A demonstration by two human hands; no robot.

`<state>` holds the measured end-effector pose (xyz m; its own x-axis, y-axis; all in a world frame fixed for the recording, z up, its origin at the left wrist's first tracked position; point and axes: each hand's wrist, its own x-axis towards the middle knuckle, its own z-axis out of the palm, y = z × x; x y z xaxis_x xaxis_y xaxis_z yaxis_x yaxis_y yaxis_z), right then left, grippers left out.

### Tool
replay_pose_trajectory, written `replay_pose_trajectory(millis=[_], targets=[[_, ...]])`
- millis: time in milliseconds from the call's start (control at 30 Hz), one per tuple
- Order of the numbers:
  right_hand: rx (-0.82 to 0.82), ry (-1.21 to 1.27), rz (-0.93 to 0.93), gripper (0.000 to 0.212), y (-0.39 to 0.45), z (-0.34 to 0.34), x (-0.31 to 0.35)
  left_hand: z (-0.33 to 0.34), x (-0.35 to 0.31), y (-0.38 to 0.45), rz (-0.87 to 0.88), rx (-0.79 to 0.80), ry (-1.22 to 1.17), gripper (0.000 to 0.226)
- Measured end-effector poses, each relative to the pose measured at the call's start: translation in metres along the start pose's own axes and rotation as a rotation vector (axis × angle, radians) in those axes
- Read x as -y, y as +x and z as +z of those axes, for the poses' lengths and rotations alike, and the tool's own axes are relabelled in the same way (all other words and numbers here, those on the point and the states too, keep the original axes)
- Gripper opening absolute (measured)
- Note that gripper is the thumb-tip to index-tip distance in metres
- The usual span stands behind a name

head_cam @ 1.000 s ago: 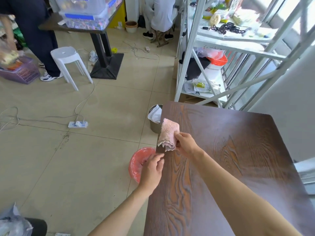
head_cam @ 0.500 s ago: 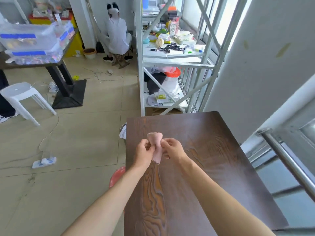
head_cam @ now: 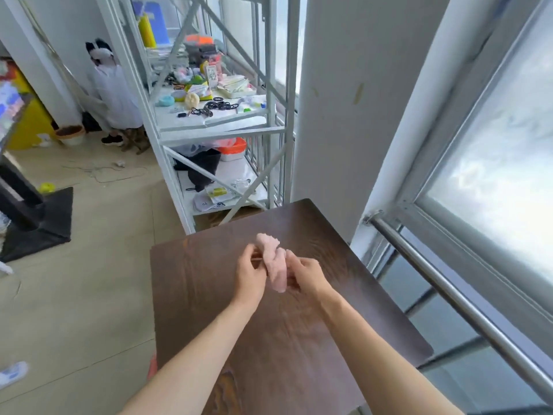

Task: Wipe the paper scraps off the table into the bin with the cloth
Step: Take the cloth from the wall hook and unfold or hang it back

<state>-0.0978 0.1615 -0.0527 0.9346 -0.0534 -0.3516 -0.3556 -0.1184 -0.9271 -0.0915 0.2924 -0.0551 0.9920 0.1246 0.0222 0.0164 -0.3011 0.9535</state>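
Note:
A pink cloth (head_cam: 273, 262) is bunched up between both of my hands, held just above the dark wooden table (head_cam: 344, 310). My left hand (head_cam: 250, 275) pinches its left side and my right hand (head_cam: 308, 274) grips its right side. No paper scraps show on the tabletop. A sliver of something red (head_cam: 152, 366) peeks out below the table's left edge. The metal bin is out of view.
A white metal shelf rack (head_cam: 209, 121) loaded with small items stands just beyond the table's far edge. A white pillar (head_cam: 344, 100) and a window with a steel rail (head_cam: 449, 295) run along the right. A person in white crouches at the back left.
My left hand came up from the table's left side and took hold of the cloth. The cloth moved from the left edge toward the table's middle. The view swung right and up.

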Motion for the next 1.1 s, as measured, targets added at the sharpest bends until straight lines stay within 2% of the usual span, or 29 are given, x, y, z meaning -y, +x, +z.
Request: replay_pose_trajectory(millis=[100, 267, 333, 433, 500, 567, 600, 633, 700, 767, 900, 1033, 1100], targets=[[-0.06, -0.005, 0.059, 0.053, -0.002, -0.027, 0.002, 0.029, -0.01, -0.003, 0.024, 0.053, 0.006, 0.016], [-0.312, 0.04, -0.149, 0.049, -0.001, -0.092, -0.003, 0.075, -0.037, -0.005, 0.022, 0.066, 0.056, 0.007], [-0.374, 0.056, -0.207, 0.037, -0.002, -0.119, -0.001, 0.092, -0.046, -0.003, -0.006, 0.11, 0.086, 0.017], [-0.422, 0.067, -0.294, 0.02, -0.004, -0.153, 0.002, 0.12, -0.056, 0.007, -0.118, 0.35, 0.07, 0.032], [-0.453, 0.087, -0.335, 0.02, -0.006, -0.174, 0.001, 0.141, -0.068, 0.012, -0.269, 0.533, -0.121, 0.027], [-0.481, 0.108, -0.354, 0.024, -0.007, -0.196, -0.001, 0.162, -0.081, 0.021, -0.391, 0.595, -0.194, 0.043], [-0.489, 0.121, -0.349, 0.025, -0.008, -0.206, -0.001, 0.172, -0.086, 0.024, -0.396, 0.623, -0.143, 0.046], [-0.496, 0.14, -0.34, 0.026, -0.008, -0.216, -0.001, 0.181, -0.09, 0.027, -0.357, 0.645, -0.059, 0.039], [-0.495, 0.184, -0.327, 0.027, -0.006, -0.234, -0.003, 0.2, -0.096, 0.033, -0.208, 0.63, 0.091, 0.019], [-0.53, 0.197, -0.299, 0.026, -0.002, -0.247, -0.005, 0.219, -0.098, 0.044, -0.103, 0.559, 0.128, 0.033], [-0.765, 0.116, -0.098, 0.026, 0.011, -0.262, -0.021, 0.254, -0.107, 0.06, 0.025, 0.478, 0.151, 0.022], [-0.859, 0.094, 0.005, 0.025, 0.009, -0.272, -0.038, 0.289, -0.109, 0.066, 0.124, 0.404, 0.289, 0.037], [-0.939, -0.027, 0.008, 0.023, 0.004, -0.276, -0.044, 0.303, -0.106, 0.065, 0.12, 0.386, 0.361, 0.033]])
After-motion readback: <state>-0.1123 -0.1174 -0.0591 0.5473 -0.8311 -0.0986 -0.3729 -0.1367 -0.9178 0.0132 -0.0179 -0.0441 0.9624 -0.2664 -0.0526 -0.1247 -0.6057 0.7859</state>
